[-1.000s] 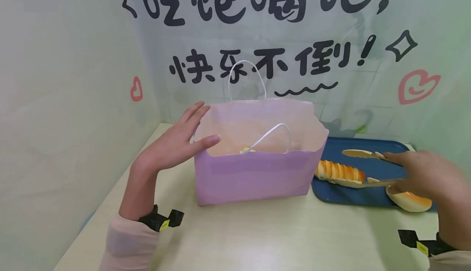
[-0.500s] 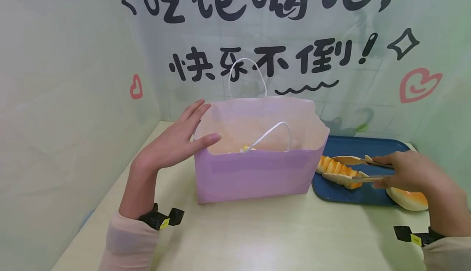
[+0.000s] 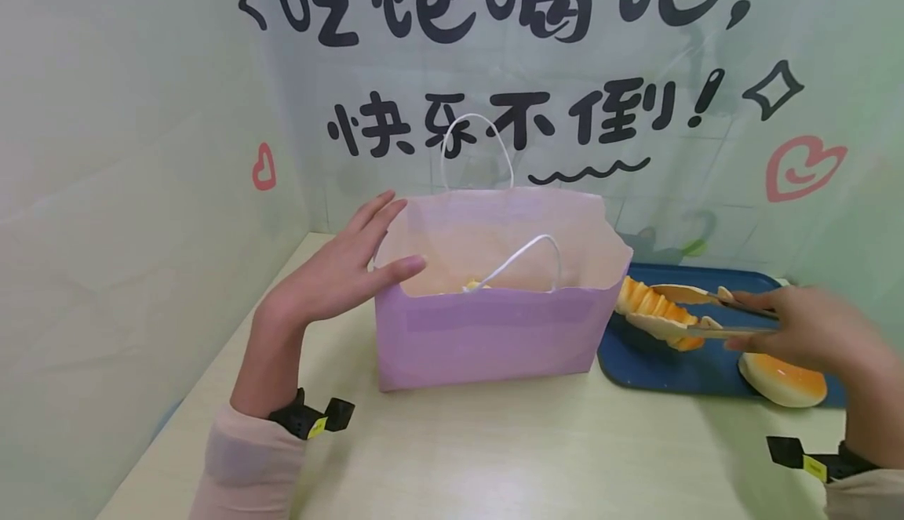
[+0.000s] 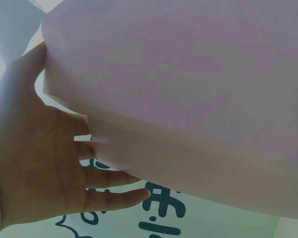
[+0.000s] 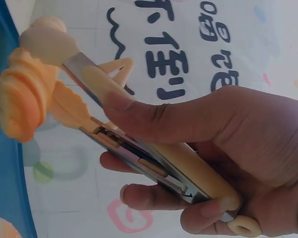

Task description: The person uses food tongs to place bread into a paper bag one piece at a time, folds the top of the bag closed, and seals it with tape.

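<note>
You are holding the tongs in your right hand at about four o'clock, thumb and fingers curled around the arms, presumably because squeezing them is what is pinching the ridged roll. That roll is sitting between the tongs' beige tips, at nine o'clock on the blue tray. It seems to be hanging slightly clear of the surface, though you cannot tell for sure whether its far end is touching. The tips are flanking it from two sides, likely so that the rounded shape is not rolling out.

Your left hand is staying unclenched at the nine o'clock side of the lilac paper bag, fingers lying straight along its outside and thumb reaching over the rim, apparently bracing light paper. The bag is standing upright with its mouth gaping, and a yellowish thing is showing inside, mostly hidden. The near handle is arching over the opening; the far handle is rising at twelve o'clock. A glossy bun is lying at the tray's five o'clock edge, apart from the tongs.
</note>
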Motion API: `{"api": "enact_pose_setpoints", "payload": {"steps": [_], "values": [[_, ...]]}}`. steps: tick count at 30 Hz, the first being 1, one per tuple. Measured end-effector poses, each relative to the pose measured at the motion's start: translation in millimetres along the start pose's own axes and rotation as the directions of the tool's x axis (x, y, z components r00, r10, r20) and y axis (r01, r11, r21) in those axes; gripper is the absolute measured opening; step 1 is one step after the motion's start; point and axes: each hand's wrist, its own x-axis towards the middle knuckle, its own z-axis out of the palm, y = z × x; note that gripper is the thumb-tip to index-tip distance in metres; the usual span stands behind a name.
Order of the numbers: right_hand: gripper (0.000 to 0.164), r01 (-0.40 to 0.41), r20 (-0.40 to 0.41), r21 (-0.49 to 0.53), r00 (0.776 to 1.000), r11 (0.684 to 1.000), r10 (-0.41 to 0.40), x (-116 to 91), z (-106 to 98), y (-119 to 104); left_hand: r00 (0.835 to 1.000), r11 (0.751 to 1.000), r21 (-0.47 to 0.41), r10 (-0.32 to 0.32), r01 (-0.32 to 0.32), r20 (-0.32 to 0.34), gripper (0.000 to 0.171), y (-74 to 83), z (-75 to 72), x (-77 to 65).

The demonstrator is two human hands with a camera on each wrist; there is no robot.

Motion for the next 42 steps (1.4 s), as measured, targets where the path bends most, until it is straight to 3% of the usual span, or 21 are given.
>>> {"api": "enact_pose_setpoints", "payload": {"steps": [4,7,12,17,23,26,31,34,38,42], "values": [[0.094,-0.050,-0.120,0.032,0.991,0.998,0.054,-9.3,-9.0,-7.0,1.000,1.000,0.000,0.000,0.000,0.001,0.085,-0.1,-0.1,0.0],[0.093,-0.099,-0.222,0.099,0.968,0.990,0.119,-16.1,-17.1,-17.4,1.000,1.000,0.002,-0.001,0.001,0.002,0.086,-0.2,0.1,0.0],[0.092,-0.215,-0.326,0.252,0.899,0.943,0.292,-24.7,-31.5,-39.4,1.000,1.000,0.001,-0.006,0.006,-0.001,0.087,0.6,-0.5,-0.5],[0.085,-0.210,-0.395,0.420,0.833,0.883,0.386,-30.8,-38.0,-57.5,1.000,1.000,0.004,-0.010,0.010,0.002,0.088,1.5,-0.4,-0.2],[0.076,-0.052,-0.497,0.539,0.786,0.841,0.368,-36.9,-43.9,-77.6,1.000,1.000,0.010,-0.003,0.003,-0.001,0.089,1.7,-0.5,1.3],[0.074,-0.001,-0.545,0.533,0.765,0.846,0.344,-39.5,-48.7,-90.9,1.000,1.000,0.006,-0.004,0.004,-0.005,0.089,1.1,0.1,1.4],[0.072,0.078,-0.586,0.537,0.750,0.840,0.305,-38.2,-50.5,-115.0,1.000,1.000,0.003,-0.002,0.002,-0.004,0.089,0.2,1.0,1.5],[0.072,0.176,-0.633,0.524,0.735,0.833,0.243,-35.0,-48.4,-127.3,1.000,1.000,0.004,-0.003,0.003,-0.004,0.088,0.0,0.9,1.3],[0.074,0.261,-0.682,0.447,0.718,0.856,0.137,-31.7,-44.3,-138.7,1.000,1.000,0.005,-0.005,0.005,-0.007,0.088,0.3,0.4,1.1],[0.078,0.280,-0.682,0.400,0.727,0.873,0.080,-29.9,-41.2,-145.5,1.000,1.000,0.007,-0.003,0.003,-0.003,0.088,0.7,0.6,1.5]]}}
